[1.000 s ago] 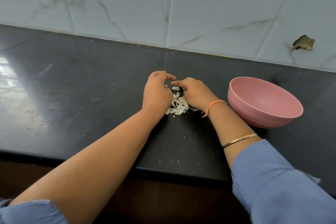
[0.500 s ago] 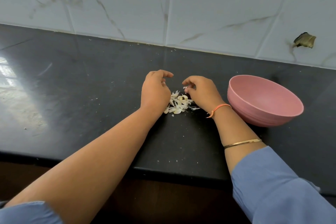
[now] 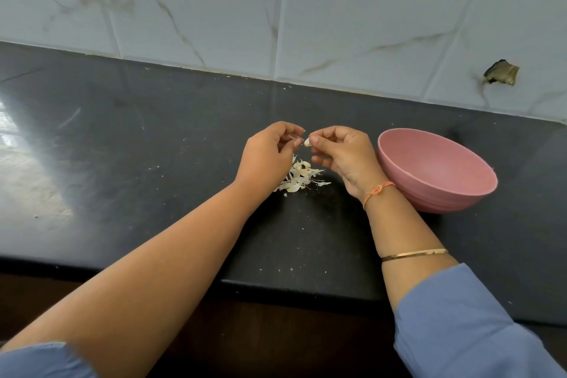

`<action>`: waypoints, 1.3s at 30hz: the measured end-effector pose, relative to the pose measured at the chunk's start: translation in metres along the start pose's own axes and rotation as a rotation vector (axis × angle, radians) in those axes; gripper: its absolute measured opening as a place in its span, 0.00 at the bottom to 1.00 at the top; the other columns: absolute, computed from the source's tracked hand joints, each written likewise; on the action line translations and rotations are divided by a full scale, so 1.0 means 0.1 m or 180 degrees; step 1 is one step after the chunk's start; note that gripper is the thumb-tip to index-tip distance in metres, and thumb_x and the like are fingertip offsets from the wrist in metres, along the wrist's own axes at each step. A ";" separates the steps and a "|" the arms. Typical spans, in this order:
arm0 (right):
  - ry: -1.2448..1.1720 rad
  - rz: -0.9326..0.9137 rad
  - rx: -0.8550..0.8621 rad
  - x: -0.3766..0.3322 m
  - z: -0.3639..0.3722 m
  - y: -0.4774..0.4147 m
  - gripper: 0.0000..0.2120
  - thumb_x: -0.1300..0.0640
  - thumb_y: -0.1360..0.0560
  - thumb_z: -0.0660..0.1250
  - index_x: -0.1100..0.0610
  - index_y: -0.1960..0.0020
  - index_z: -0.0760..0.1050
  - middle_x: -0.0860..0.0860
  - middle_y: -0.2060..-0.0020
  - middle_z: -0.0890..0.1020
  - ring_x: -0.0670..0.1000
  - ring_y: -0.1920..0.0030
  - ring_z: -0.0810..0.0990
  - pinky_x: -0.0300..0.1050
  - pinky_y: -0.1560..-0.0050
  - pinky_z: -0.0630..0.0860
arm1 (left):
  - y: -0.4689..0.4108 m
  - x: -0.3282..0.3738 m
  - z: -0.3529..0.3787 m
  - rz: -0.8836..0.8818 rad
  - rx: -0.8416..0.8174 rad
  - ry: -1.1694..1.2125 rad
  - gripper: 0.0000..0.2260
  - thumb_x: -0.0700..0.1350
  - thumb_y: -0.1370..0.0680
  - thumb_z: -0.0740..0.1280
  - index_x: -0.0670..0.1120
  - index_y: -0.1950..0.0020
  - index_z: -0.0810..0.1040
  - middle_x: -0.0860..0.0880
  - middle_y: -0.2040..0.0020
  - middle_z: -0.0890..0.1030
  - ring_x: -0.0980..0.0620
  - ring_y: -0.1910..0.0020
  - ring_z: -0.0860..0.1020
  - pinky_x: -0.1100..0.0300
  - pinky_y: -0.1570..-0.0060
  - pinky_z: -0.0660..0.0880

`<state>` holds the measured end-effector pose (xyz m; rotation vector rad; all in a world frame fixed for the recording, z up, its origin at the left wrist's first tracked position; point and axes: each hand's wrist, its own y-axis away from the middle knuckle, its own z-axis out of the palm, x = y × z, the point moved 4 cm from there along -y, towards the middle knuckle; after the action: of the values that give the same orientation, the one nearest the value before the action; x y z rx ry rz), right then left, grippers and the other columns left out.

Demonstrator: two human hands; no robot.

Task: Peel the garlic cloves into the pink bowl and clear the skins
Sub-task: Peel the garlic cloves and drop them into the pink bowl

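Head view: two hands raised over black counter (image 3: 153, 138). Right hand (image 3: 343, 156) pinches one garlic clove (image 3: 306, 142) at fingertips. Left hand (image 3: 267, 156) has fingers curled just beside clove; cannot tell whether it grips. One heap of skins (image 3: 299, 176) lies on counter below hands. One pink bowl (image 3: 429, 202) sits beside right wrist.

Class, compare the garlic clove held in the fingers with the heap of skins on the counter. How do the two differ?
The garlic clove is pinched by the right hand above the counter; the skins lie on the counter. The clove is one small lump; the skins are many thin, scattered flakes. Both are pale and sit left of the pink bowl, outside it.
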<state>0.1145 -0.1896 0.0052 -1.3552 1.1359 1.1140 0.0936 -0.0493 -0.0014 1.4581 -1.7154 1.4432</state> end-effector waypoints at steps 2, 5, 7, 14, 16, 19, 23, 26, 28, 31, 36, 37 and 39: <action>-0.0003 -0.0014 0.0014 0.01 0.00 0.00 0.04 0.66 0.26 0.68 0.60 0.58 0.79 0.54 0.64 0.81 0.47 0.64 0.79 0.38 0.64 0.79 | 0.00 0.01 0.01 0.0035 -0.0061 0.0039 0.08 0.40 0.22 0.66 0.52 0.48 0.78 0.56 0.58 0.80 0.61 0.59 0.78 0.72 0.58 0.74; -0.0085 0.0029 0.0000 0.01 0.00 0.00 0.03 0.67 0.25 0.67 0.62 0.55 0.79 0.55 0.64 0.81 0.47 0.65 0.80 0.39 0.61 0.81 | -0.01 0.00 0.02 0.0046 -0.0063 0.0091 0.08 0.40 0.23 0.68 0.53 0.49 0.78 0.55 0.58 0.80 0.60 0.58 0.78 0.68 0.55 0.77; -0.0135 0.0080 -0.0036 0.00 0.01 0.01 0.04 0.67 0.25 0.66 0.63 0.54 0.79 0.55 0.64 0.81 0.47 0.65 0.80 0.39 0.60 0.81 | -0.02 -0.01 0.01 0.0037 -0.0010 0.0124 0.08 0.40 0.24 0.69 0.53 0.50 0.78 0.55 0.58 0.80 0.60 0.59 0.78 0.68 0.56 0.77; -0.0351 0.0177 -0.0102 0.00 0.03 0.01 0.06 0.69 0.24 0.63 0.62 0.53 0.78 0.54 0.64 0.80 0.46 0.66 0.80 0.39 0.62 0.80 | -0.02 0.00 0.00 -0.0015 0.0043 0.0286 0.09 0.41 0.24 0.69 0.53 0.48 0.77 0.52 0.57 0.81 0.58 0.60 0.79 0.70 0.58 0.76; -0.0361 0.0175 -0.0123 0.00 0.03 0.00 0.07 0.69 0.24 0.63 0.61 0.53 0.78 0.54 0.65 0.80 0.46 0.66 0.80 0.39 0.62 0.80 | -0.02 0.00 0.00 -0.0042 0.0049 0.0304 0.09 0.41 0.24 0.69 0.53 0.48 0.77 0.53 0.57 0.81 0.59 0.60 0.79 0.71 0.59 0.75; -0.0329 0.0180 -0.0145 0.00 0.04 0.00 0.07 0.69 0.24 0.63 0.61 0.55 0.79 0.54 0.65 0.80 0.46 0.67 0.80 0.38 0.63 0.79 | -0.02 0.00 0.00 -0.0081 0.0065 0.0366 0.09 0.41 0.24 0.69 0.53 0.47 0.77 0.52 0.57 0.82 0.58 0.59 0.80 0.70 0.59 0.76; -0.0316 0.0205 -0.0153 0.00 0.04 0.01 0.07 0.69 0.24 0.64 0.61 0.55 0.79 0.55 0.64 0.80 0.45 0.68 0.79 0.38 0.64 0.79 | -0.02 -0.01 -0.01 -0.0163 0.0087 0.0429 0.09 0.41 0.24 0.69 0.52 0.46 0.77 0.51 0.57 0.83 0.56 0.59 0.80 0.70 0.60 0.76; -0.0275 0.0191 -0.0160 -0.01 0.04 0.02 0.06 0.69 0.24 0.64 0.62 0.54 0.79 0.55 0.64 0.80 0.46 0.66 0.80 0.38 0.63 0.79 | -0.02 -0.02 -0.02 -0.0201 0.0135 0.0454 0.09 0.41 0.24 0.69 0.51 0.46 0.77 0.52 0.58 0.83 0.58 0.61 0.79 0.72 0.61 0.75; -0.0222 0.0155 -0.0138 -0.01 0.05 0.02 0.06 0.69 0.24 0.64 0.62 0.53 0.79 0.55 0.64 0.80 0.46 0.66 0.80 0.39 0.62 0.80 | -0.02 -0.02 -0.02 -0.0222 0.0156 0.0447 0.09 0.41 0.24 0.69 0.51 0.45 0.77 0.52 0.58 0.82 0.59 0.62 0.79 0.71 0.61 0.75; -0.0189 0.0085 -0.0065 -0.03 0.05 0.02 0.06 0.68 0.25 0.64 0.62 0.53 0.79 0.55 0.64 0.80 0.47 0.66 0.80 0.39 0.62 0.80 | -0.01 -0.01 -0.02 -0.0233 0.0168 0.0487 0.09 0.41 0.24 0.68 0.51 0.46 0.77 0.51 0.57 0.82 0.58 0.60 0.79 0.69 0.59 0.76; -0.0164 0.0036 -0.0076 -0.03 0.05 0.01 0.04 0.67 0.25 0.66 0.62 0.55 0.79 0.55 0.64 0.81 0.47 0.65 0.80 0.40 0.62 0.80 | 0.00 0.03 -0.01 -0.0213 0.0132 0.0591 0.08 0.42 0.25 0.69 0.52 0.47 0.78 0.53 0.60 0.81 0.58 0.62 0.78 0.70 0.60 0.76; -0.0129 0.0021 -0.0099 -0.03 0.05 0.01 0.03 0.67 0.26 0.67 0.62 0.54 0.79 0.55 0.63 0.81 0.48 0.65 0.80 0.41 0.61 0.81 | 0.00 0.03 -0.01 -0.0238 0.0148 0.0608 0.08 0.42 0.25 0.69 0.51 0.47 0.78 0.53 0.61 0.81 0.57 0.62 0.79 0.68 0.60 0.76; -0.0065 -0.0046 -0.0142 -0.03 0.05 0.01 0.03 0.66 0.26 0.68 0.62 0.54 0.80 0.56 0.63 0.82 0.48 0.63 0.81 0.43 0.58 0.81 | -0.01 0.01 -0.03 -0.0307 0.0190 0.0653 0.08 0.41 0.24 0.69 0.50 0.47 0.78 0.53 0.63 0.81 0.54 0.61 0.80 0.65 0.58 0.77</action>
<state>0.1127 -0.1842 0.0080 -1.3811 1.0907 1.1463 0.0929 -0.0472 0.0011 1.3515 -1.4705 1.5453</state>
